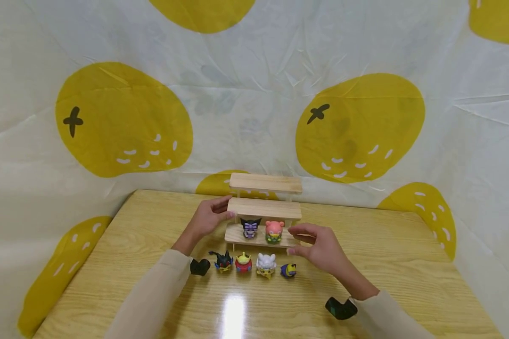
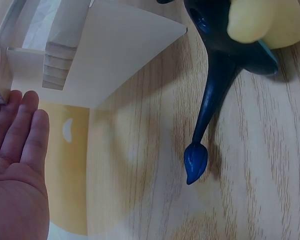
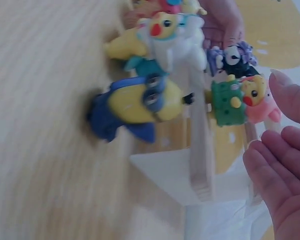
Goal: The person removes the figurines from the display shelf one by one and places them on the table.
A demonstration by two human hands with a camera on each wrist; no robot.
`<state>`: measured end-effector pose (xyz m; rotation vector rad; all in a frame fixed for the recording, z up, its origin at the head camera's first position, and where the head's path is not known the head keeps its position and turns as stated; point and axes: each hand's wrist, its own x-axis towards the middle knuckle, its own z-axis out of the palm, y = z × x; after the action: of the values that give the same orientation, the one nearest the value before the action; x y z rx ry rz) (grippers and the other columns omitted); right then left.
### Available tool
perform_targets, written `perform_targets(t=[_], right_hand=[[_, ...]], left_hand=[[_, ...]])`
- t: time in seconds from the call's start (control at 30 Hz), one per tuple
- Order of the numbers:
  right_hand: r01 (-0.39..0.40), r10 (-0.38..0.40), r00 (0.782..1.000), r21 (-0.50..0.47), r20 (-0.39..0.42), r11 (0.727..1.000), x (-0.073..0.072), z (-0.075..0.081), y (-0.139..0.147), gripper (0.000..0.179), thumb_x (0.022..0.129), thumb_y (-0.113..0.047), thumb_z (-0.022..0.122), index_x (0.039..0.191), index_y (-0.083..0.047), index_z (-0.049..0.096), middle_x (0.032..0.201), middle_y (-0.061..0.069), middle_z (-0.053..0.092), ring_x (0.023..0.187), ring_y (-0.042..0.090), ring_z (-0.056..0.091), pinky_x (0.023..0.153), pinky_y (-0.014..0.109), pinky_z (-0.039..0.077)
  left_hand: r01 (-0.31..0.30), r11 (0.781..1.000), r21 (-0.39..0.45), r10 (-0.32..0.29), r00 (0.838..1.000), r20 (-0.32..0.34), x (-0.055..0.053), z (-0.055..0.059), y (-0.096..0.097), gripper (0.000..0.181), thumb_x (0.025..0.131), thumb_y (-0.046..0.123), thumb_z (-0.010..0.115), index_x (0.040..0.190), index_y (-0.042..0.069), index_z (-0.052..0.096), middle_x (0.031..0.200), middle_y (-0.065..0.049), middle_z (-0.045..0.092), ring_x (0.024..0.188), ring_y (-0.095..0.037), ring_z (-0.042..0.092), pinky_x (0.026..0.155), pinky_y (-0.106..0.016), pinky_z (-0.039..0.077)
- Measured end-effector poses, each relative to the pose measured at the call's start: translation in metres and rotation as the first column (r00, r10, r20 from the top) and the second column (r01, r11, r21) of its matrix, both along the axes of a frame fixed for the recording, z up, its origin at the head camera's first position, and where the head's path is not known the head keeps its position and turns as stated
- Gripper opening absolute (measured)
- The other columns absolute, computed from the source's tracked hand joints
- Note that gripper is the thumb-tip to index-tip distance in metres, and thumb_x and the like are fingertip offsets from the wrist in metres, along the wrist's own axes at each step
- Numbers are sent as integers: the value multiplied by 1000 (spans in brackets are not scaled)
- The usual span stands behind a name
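A three-tier wooden display stand (image 1: 264, 207) stands at the back of the table. At the middle plank's left end my left hand (image 1: 208, 217) pinches the wood; the left wrist view shows the thumb and fingers (image 2: 27, 130) on either side of it. A purple-and-black figurine (image 1: 250, 229) and a pink figurine with a green body (image 1: 274, 231) sit on the lowest plank. Just right of the pink one, my right hand (image 1: 322, 247) has its thumb and fingers spread around air, by the lowest plank's right end.
Before the stand, a row of figurines lies on the table: a black one with a blue-tipped tail (image 1: 224, 262), a red-and-yellow one (image 1: 243, 262), a white one (image 1: 266, 265) and a yellow-and-blue Minion (image 1: 288, 270). Fruit-printed cloth (image 1: 246, 117) hangs behind the table.
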<state>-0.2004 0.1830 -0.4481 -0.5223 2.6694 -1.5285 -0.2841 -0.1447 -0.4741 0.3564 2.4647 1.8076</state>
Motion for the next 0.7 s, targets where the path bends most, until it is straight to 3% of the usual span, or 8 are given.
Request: perform_targets(t=[0.2,0.37,0.7], right_hand=[[38,-37,998,-18,48,999,-14,5,-13,43,86,-7,85,127,-2,72,130,18,73,122,36,71,96,35,63],[38,-32,994,-56,100,998,-19,9,-22,48,86,-10,86,131,0,70,132,22,71,124,38,70,94,35,64],[49,-41,992,-65,122,997,-28,2,-38,47,82,-6,88,126,-1,73,120,18,76,104,24,76,84,26,65]], left_hand=[[2,1000,-1,-2,1000,1,-2,1,-1,62,98,15,75,154,4,50,152,-18,58,138,-36,60,110,-47,55],[6,1000,5,-6,1000,-4,-1,0,0,63,98,15,74,154,2,49,152,-19,58,138,-36,60,110,-46,55],[-3,1000,-1,3,1000,-8,-1,-1,0,64,97,16,76,154,3,50,152,-18,57,138,-35,60,110,-47,54]])
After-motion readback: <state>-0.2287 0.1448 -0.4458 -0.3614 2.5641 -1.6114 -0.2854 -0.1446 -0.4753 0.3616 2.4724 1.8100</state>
